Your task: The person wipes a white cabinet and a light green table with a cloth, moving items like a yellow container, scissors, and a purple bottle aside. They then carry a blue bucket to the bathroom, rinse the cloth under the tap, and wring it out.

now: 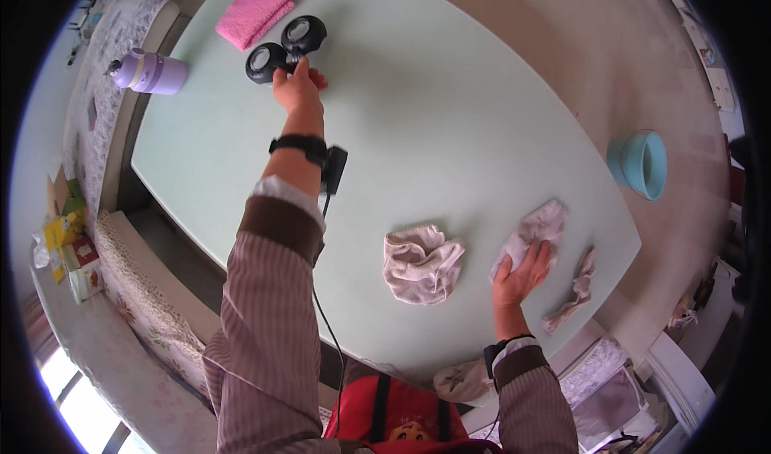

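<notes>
My left hand [299, 86] reaches to the far left of the pale green table [421, 146]. Its thumb and fingers grip the near side of a black twin-ball device [304, 35], perhaps a pair of small speakers; part of the grip is hidden. Just beyond lies a folded pink towel [258, 13]. Under my right hand [521, 273] is a crumpled whitish cloth [538, 220], held against the tabletop near the right side. A bunched beige cloth [421, 267] rests between my arms, and a thin twisted cloth [578, 291] lies right of my right hand.
A lilac bottle [159, 73] stands at the left edge of the table. On the floor to the right is a turquoise bucket [647, 165]. Another cloth [462, 381] hangs at the near edge. Boxes [81, 261] sit on the covered furniture at left. A cable [328, 324] runs along my left arm.
</notes>
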`<state>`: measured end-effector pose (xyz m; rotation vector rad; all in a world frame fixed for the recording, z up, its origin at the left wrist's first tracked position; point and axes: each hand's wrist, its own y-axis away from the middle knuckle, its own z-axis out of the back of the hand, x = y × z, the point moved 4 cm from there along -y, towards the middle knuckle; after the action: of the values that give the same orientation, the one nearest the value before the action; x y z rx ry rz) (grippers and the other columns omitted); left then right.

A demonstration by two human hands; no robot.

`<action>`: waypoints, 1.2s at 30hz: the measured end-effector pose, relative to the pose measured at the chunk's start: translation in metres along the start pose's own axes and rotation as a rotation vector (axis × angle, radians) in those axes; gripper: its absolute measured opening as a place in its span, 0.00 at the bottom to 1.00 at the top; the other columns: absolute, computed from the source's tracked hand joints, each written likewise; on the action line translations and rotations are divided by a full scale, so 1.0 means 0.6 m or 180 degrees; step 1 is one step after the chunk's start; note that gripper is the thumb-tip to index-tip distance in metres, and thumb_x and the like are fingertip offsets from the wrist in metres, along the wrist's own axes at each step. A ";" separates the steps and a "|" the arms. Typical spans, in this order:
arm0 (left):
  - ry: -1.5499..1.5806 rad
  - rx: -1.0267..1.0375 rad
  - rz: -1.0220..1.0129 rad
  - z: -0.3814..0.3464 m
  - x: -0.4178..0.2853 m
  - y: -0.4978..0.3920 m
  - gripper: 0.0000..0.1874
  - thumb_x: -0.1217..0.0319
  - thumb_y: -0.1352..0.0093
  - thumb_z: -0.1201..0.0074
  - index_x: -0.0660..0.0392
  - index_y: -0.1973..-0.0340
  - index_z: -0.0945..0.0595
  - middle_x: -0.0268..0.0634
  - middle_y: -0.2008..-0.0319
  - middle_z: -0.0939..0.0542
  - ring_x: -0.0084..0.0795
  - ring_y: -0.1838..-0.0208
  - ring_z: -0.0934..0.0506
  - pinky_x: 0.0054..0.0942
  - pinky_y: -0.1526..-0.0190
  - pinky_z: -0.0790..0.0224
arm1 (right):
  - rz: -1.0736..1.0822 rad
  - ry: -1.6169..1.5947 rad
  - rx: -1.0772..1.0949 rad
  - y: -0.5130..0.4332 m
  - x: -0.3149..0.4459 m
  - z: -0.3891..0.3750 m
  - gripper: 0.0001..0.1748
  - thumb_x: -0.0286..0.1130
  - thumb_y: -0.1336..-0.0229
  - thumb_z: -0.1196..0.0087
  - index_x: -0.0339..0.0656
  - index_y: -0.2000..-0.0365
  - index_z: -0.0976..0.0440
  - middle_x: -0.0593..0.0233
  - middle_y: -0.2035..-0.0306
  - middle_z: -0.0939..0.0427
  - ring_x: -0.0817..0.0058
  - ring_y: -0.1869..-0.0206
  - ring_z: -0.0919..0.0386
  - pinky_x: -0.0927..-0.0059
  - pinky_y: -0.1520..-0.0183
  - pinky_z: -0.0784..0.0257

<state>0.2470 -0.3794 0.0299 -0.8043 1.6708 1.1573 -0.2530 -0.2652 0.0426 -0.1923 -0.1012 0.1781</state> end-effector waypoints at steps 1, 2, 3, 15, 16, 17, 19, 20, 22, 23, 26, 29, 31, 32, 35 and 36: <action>0.0019 0.0135 -0.0034 0.014 0.002 0.019 0.09 0.73 0.38 0.46 0.59 0.70 0.32 0.38 0.83 0.28 0.29 0.85 0.28 0.28 0.85 0.35 | -0.0041 0.0022 0.0039 -0.001 0.000 0.000 0.34 0.54 0.42 0.63 0.41 0.42 0.44 0.51 0.38 0.45 0.51 0.37 0.46 0.43 0.41 0.52; 0.0030 0.0334 -0.0068 0.032 0.004 0.044 0.09 0.73 0.36 0.47 0.59 0.70 0.32 0.38 0.83 0.28 0.29 0.84 0.28 0.27 0.83 0.35 | -0.0064 -0.0008 0.0052 -0.001 0.000 0.000 0.34 0.54 0.42 0.63 0.41 0.43 0.44 0.51 0.38 0.45 0.51 0.37 0.46 0.43 0.41 0.52; 0.0047 0.0528 -0.0149 0.054 0.006 0.073 0.08 0.73 0.36 0.47 0.60 0.70 0.32 0.37 0.81 0.27 0.28 0.81 0.27 0.27 0.79 0.32 | -0.0049 -0.0020 0.0005 -0.002 0.001 0.001 0.34 0.54 0.42 0.63 0.41 0.43 0.44 0.51 0.38 0.45 0.51 0.37 0.46 0.43 0.41 0.52; -0.0440 0.1923 0.0607 0.224 0.086 0.343 0.09 0.81 0.35 0.51 0.61 0.59 0.27 0.38 0.69 0.21 0.29 0.65 0.22 0.28 0.60 0.28 | -0.0150 -0.0038 0.0043 0.003 -0.006 -0.008 0.35 0.56 0.42 0.64 0.44 0.42 0.45 0.54 0.37 0.47 0.53 0.35 0.49 0.39 0.40 0.54; -0.0520 0.1969 0.0579 0.224 0.083 0.339 0.10 0.80 0.35 0.51 0.61 0.58 0.28 0.38 0.69 0.21 0.28 0.66 0.22 0.27 0.61 0.28 | -0.0121 -0.0049 -0.0004 0.004 -0.006 -0.009 0.35 0.56 0.43 0.64 0.44 0.42 0.46 0.55 0.37 0.47 0.53 0.35 0.49 0.39 0.40 0.54; -0.0780 0.1896 0.0726 0.226 0.082 0.334 0.11 0.80 0.35 0.51 0.61 0.57 0.28 0.38 0.69 0.21 0.28 0.66 0.22 0.26 0.62 0.28 | -0.0130 -0.0068 0.0003 0.004 -0.008 -0.010 0.35 0.56 0.43 0.64 0.44 0.42 0.46 0.55 0.37 0.48 0.54 0.35 0.49 0.39 0.40 0.54; -0.1102 0.1945 0.0674 0.226 0.069 0.328 0.13 0.80 0.36 0.51 0.61 0.55 0.29 0.38 0.70 0.21 0.27 0.67 0.23 0.24 0.65 0.29 | -0.0122 -0.0065 -0.0029 0.004 -0.008 -0.011 0.35 0.55 0.43 0.63 0.44 0.42 0.46 0.56 0.37 0.48 0.54 0.35 0.50 0.39 0.40 0.54; -0.1362 0.1898 0.0738 0.231 0.063 0.327 0.15 0.81 0.37 0.51 0.60 0.54 0.30 0.38 0.70 0.21 0.27 0.68 0.23 0.23 0.66 0.29 | -0.0120 -0.0074 -0.0042 0.004 -0.008 -0.011 0.35 0.55 0.43 0.63 0.44 0.42 0.46 0.56 0.36 0.48 0.54 0.35 0.50 0.39 0.40 0.54; -0.1915 0.1844 0.0616 0.244 0.047 0.328 0.18 0.80 0.37 0.50 0.60 0.52 0.31 0.39 0.71 0.22 0.26 0.68 0.23 0.22 0.67 0.30 | -0.0114 -0.0041 -0.0045 0.004 -0.007 -0.010 0.34 0.55 0.43 0.62 0.45 0.42 0.46 0.57 0.36 0.48 0.55 0.35 0.50 0.40 0.40 0.53; -0.2031 0.1890 0.0383 0.250 0.037 0.328 0.19 0.80 0.38 0.50 0.60 0.51 0.32 0.39 0.71 0.22 0.25 0.69 0.24 0.21 0.68 0.30 | -0.0123 -0.0024 -0.0043 0.004 -0.006 -0.009 0.34 0.55 0.43 0.62 0.45 0.42 0.46 0.57 0.36 0.48 0.55 0.35 0.50 0.40 0.40 0.53; -0.2831 0.1017 -0.0695 0.292 0.003 0.300 0.20 0.75 0.37 0.51 0.58 0.49 0.33 0.36 0.70 0.20 0.27 0.70 0.22 0.25 0.67 0.30 | -0.0142 -0.0064 0.0030 0.003 -0.006 -0.008 0.34 0.54 0.44 0.61 0.45 0.42 0.45 0.57 0.37 0.48 0.56 0.35 0.50 0.41 0.40 0.54; -0.3448 0.0163 -0.1683 0.328 -0.011 0.262 0.23 0.68 0.33 0.53 0.56 0.43 0.35 0.44 0.48 0.28 0.39 0.44 0.31 0.36 0.43 0.41 | -0.0147 -0.0030 0.0034 0.003 -0.008 -0.011 0.33 0.53 0.44 0.60 0.45 0.42 0.45 0.57 0.37 0.48 0.56 0.35 0.49 0.42 0.40 0.54; -0.3685 0.0062 -0.1913 0.335 -0.001 0.232 0.25 0.63 0.32 0.55 0.56 0.41 0.37 0.46 0.40 0.36 0.42 0.36 0.41 0.42 0.37 0.55 | -0.0161 -0.0040 0.0037 0.004 -0.011 -0.015 0.33 0.53 0.44 0.59 0.44 0.43 0.44 0.57 0.37 0.47 0.57 0.35 0.50 0.42 0.40 0.54; -0.3767 -0.0018 -0.1920 0.338 0.007 0.224 0.26 0.61 0.32 0.57 0.55 0.40 0.37 0.47 0.37 0.40 0.43 0.33 0.46 0.45 0.34 0.62 | -0.0170 -0.0053 0.0021 0.005 -0.013 -0.017 0.33 0.52 0.44 0.59 0.44 0.43 0.44 0.56 0.37 0.47 0.57 0.35 0.50 0.42 0.40 0.54; -0.4840 0.0043 -0.1561 0.335 0.035 0.208 0.29 0.55 0.31 0.60 0.55 0.39 0.39 0.49 0.32 0.49 0.45 0.29 0.55 0.50 0.33 0.73 | -0.0166 -0.0071 0.0078 0.010 -0.017 -0.020 0.33 0.52 0.45 0.58 0.44 0.43 0.42 0.56 0.37 0.47 0.56 0.35 0.50 0.42 0.40 0.55; -0.4770 0.0078 -0.1502 0.334 0.036 0.208 0.31 0.54 0.32 0.60 0.55 0.37 0.41 0.50 0.32 0.51 0.47 0.29 0.57 0.51 0.33 0.74 | -0.0134 -0.0061 0.0056 0.010 -0.016 -0.017 0.33 0.51 0.45 0.58 0.44 0.43 0.41 0.55 0.37 0.48 0.55 0.35 0.50 0.42 0.40 0.55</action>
<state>0.1934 -0.1483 0.0249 -0.1102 0.2192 0.9305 -0.2625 -0.2632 0.0305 -0.1709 -0.1225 0.1390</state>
